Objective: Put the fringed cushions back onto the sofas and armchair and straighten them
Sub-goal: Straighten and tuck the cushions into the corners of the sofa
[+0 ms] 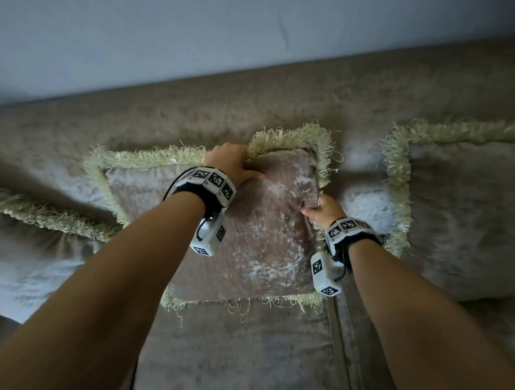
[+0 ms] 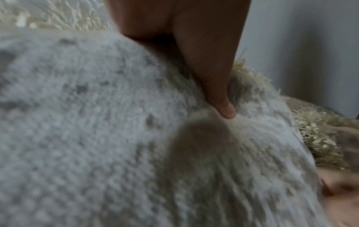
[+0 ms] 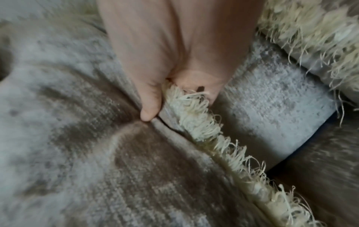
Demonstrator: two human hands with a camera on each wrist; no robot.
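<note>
The sofa (image 1: 245,355), covered in greyish-brown velvet, fills most of the head view, its backrest running from lower left to upper right under a pale wall (image 1: 168,31). Three fringed cushions show on it, all in the same velvet with pale yellow-green fringe. The middle cushion (image 1: 257,238) stands propped against the backrest near the centre, roughly square with no clear long axis, its face turned toward the person and its top edge lying along the backrest line; its upper right corner is bunched and lifted. The right cushion (image 1: 468,219) leans on the backrest just beside it, a strip of sofa back showing between them. The left cushion (image 1: 31,213) is only partly in view at the frame's edge, its fringe running on a slant. The left hand (image 1: 231,161) sits on the middle cushion's top edge, fingers curled over behind the fringe and thumb pressed into the front face, as the left wrist view shows. The right hand (image 1: 323,210) is at the cushion's right edge, just below the bunched corner, pinching the seam and fringe between thumb and curled fingers; the right wrist view shows fringe strands sticking out of that grip.
</note>
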